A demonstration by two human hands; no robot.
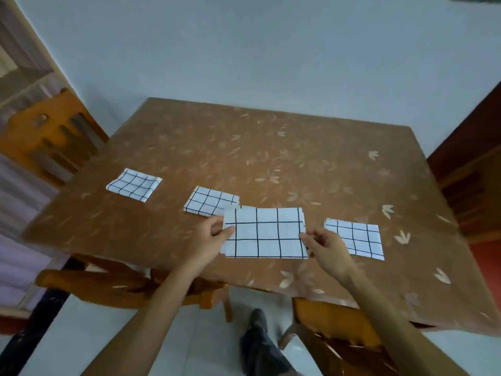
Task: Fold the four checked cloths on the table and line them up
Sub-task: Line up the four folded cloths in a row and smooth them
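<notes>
White-checked and folded, the held cloth (265,232) is pinched at its side edges by the left hand (214,234) and right hand (324,244), seemingly just above the surface (271,147). This is probably the last placement. To its left lie the near cloth (208,200), partly overlapped, and the far cloth (134,185); to its right lies the right cloth (355,237). It needs lowering squarely into that tight gap.

Four checked cloths (264,232), white with thin black grid lines. The tabletop (217,147) is warm brown, scattered with pale cream leaf and flower prints. The wooden chairs (48,131) are orange-brown. The wall (244,50) is pale grey-blue.
</notes>
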